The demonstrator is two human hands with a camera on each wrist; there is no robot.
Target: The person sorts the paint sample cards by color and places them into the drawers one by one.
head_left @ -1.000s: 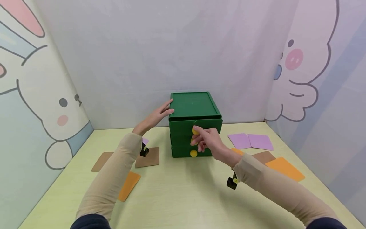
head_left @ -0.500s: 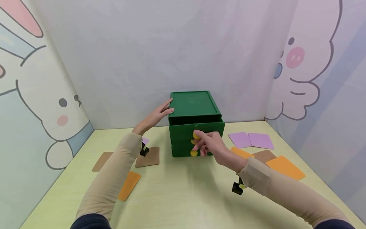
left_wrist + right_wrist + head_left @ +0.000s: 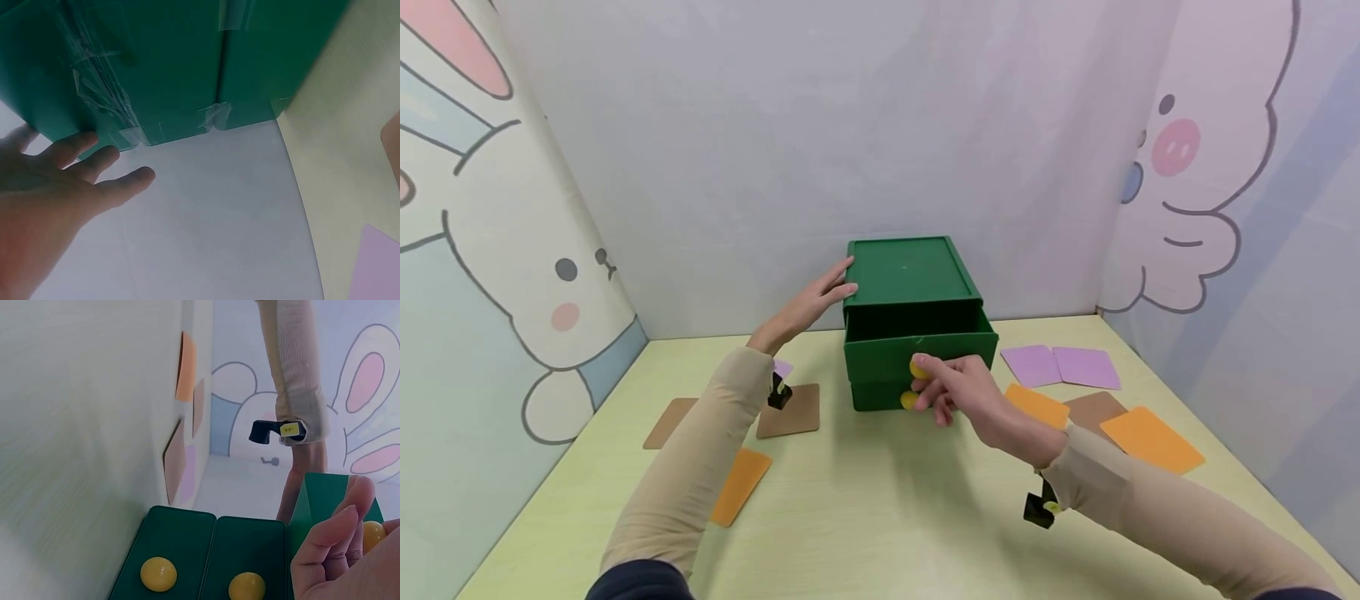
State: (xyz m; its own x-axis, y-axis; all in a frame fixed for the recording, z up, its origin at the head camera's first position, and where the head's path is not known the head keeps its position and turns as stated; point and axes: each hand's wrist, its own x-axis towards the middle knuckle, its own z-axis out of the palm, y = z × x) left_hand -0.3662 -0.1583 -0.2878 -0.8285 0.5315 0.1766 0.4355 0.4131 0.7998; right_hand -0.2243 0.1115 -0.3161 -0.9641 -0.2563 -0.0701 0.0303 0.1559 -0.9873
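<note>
A green drawer cabinet (image 3: 910, 271) stands against the back wall, its top drawer (image 3: 880, 357) pulled partway out. My right hand (image 3: 973, 400) pinches the round yellow knob (image 3: 917, 369) of that drawer. In the right wrist view, the knob (image 3: 373, 535) shows behind the curled fingers, and two lower drawers with a middle knob (image 3: 247, 587) and a bottom knob (image 3: 159, 574) stay flush. My left hand (image 3: 805, 310) rests with extended fingers on the cabinet's upper left edge. From the left wrist view, the left hand (image 3: 69, 178) lies along the taped green side (image 3: 175, 69).
Brown (image 3: 790, 411) and orange cards (image 3: 741, 487) lie on the table at left, with a purple one (image 3: 782, 369) partly hidden by the arm. To the right are purple (image 3: 1086, 367), brown (image 3: 1093, 414) and orange cards (image 3: 1153, 439). Printed walls enclose the table.
The top drawer has slid out toward me from nearly closed, and my right hand has moved nearer with its knob. My left hand has stayed on the cabinet.
</note>
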